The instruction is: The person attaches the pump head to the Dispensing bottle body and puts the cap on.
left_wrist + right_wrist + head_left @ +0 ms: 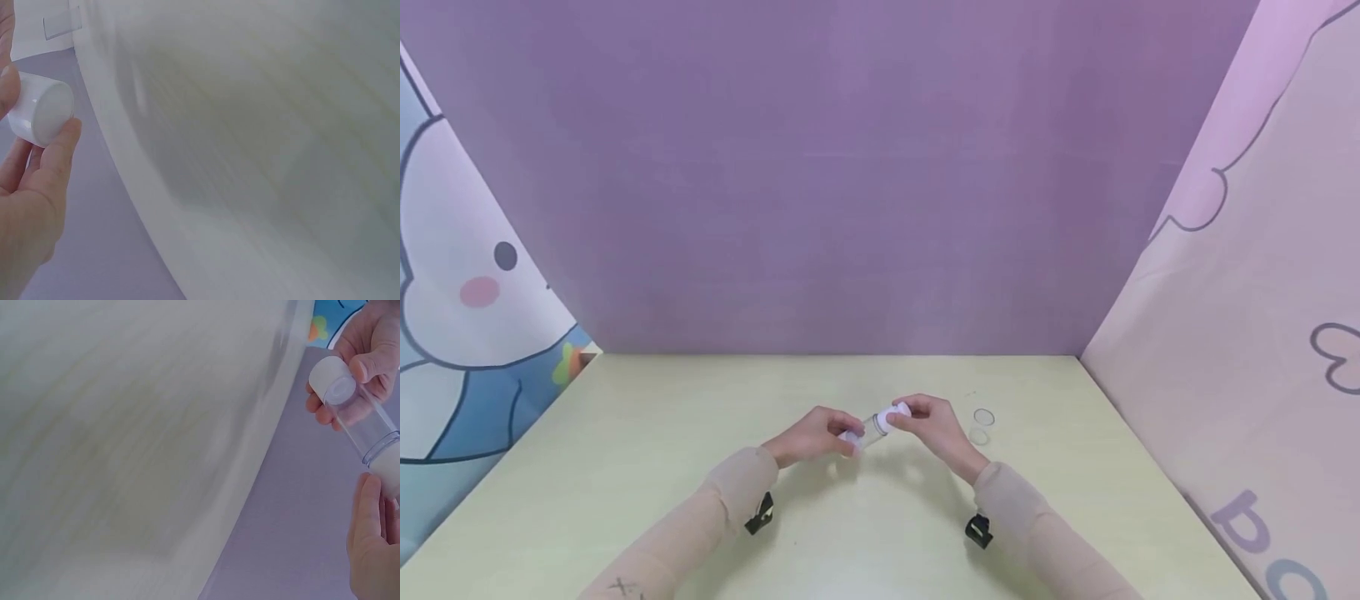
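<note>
Both hands hold a clear cylindrical bottle (870, 431) with white ends, tilted so that its right end is higher in the head view. My left hand (811, 435) grips the lower white end, thumb on the near side and fingers beyond; its round flat face (54, 114) shows in the left wrist view. The other white end (891, 416) is pinched between thumb and fingers of my right hand (938, 429). In the right wrist view the see-through body (362, 428) spans the two hands, with a clear ridged collar (380, 445) beside the right-hand end.
On the pale table (865, 533), right of the right hand, lie a thin dark-edged ring (993, 415) and a fainter clear ring (979, 444). A purple panel (850, 208) stands behind the table, with printed panels at both sides. Black mounts (760, 513) hang under the wrists.
</note>
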`<action>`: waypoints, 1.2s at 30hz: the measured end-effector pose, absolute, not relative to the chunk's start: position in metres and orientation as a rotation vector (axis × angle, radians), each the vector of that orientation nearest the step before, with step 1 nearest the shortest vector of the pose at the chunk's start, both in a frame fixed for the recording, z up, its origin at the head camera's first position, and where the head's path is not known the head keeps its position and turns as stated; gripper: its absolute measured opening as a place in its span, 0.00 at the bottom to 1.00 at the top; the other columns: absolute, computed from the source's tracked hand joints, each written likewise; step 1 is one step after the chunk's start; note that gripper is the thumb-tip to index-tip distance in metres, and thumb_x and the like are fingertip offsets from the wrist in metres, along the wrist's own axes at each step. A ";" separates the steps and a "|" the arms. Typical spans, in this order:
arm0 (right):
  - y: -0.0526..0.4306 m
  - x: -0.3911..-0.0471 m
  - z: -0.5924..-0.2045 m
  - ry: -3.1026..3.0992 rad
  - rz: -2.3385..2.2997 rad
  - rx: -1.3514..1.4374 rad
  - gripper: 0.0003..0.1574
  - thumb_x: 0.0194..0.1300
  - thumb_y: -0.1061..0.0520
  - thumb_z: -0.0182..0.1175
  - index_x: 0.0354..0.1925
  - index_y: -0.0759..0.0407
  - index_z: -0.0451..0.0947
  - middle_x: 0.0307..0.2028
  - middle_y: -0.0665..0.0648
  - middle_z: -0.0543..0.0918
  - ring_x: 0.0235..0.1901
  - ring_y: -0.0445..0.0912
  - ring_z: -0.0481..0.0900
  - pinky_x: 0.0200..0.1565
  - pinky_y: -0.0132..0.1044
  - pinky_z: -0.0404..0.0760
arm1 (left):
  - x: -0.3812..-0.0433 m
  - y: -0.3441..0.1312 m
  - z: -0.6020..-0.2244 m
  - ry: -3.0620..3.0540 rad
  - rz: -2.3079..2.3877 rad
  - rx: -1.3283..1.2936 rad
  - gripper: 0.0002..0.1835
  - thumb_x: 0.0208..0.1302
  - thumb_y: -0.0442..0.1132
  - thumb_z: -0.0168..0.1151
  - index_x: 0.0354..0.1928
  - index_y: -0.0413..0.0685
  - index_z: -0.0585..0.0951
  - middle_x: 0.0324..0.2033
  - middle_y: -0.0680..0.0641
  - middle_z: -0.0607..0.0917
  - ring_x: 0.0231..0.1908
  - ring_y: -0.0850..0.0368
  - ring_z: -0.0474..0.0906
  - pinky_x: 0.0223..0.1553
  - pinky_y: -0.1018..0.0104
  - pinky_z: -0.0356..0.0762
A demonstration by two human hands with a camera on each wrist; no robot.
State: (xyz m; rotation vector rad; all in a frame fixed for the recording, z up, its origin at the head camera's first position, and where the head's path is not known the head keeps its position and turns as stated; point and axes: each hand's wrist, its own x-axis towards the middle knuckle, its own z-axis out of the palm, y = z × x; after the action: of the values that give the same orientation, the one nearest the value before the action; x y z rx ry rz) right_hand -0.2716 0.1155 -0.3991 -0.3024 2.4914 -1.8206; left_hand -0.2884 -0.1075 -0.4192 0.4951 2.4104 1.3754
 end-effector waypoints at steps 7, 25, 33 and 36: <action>0.118 -0.270 -0.399 2.411 -1.838 -0.407 0.29 0.53 0.57 0.66 0.53 0.62 0.74 0.52 0.61 0.78 0.50 0.52 0.77 0.49 0.41 0.77 | -0.287 -0.107 -0.420 2.414 1.381 0.483 0.17 0.51 0.37 0.68 0.45 0.44 0.81 0.47 0.47 0.82 0.48 0.53 0.75 0.52 0.51 0.69; 0.122 -0.268 -0.399 2.278 -1.856 -0.496 0.27 0.56 0.66 0.61 0.55 0.65 0.71 0.56 0.64 0.75 0.55 0.53 0.74 0.48 0.36 0.77 | -0.289 -0.106 -0.424 2.377 1.413 0.502 0.18 0.49 0.37 0.69 0.45 0.43 0.81 0.46 0.46 0.82 0.46 0.54 0.76 0.51 0.54 0.70; 0.116 -0.252 -0.378 2.331 -1.807 -0.455 0.24 0.56 0.69 0.60 0.53 0.70 0.72 0.54 0.66 0.76 0.53 0.54 0.75 0.48 0.36 0.77 | -0.285 -0.106 -0.424 2.385 1.391 0.493 0.18 0.50 0.37 0.68 0.45 0.44 0.81 0.46 0.47 0.82 0.46 0.54 0.75 0.52 0.53 0.70; 0.114 -0.247 -0.375 2.344 -1.797 -0.445 0.23 0.56 0.68 0.60 0.52 0.69 0.73 0.53 0.66 0.76 0.52 0.53 0.76 0.48 0.37 0.77 | -0.284 -0.107 -0.424 2.389 1.384 0.481 0.18 0.50 0.37 0.68 0.46 0.44 0.81 0.46 0.47 0.82 0.46 0.54 0.75 0.52 0.53 0.70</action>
State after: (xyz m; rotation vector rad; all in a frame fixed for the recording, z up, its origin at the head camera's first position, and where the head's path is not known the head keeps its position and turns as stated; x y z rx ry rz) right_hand -0.2475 0.1144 -0.3746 -0.4455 2.3440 -1.7974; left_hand -0.2836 -0.1067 -0.4243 0.4810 2.3886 1.3839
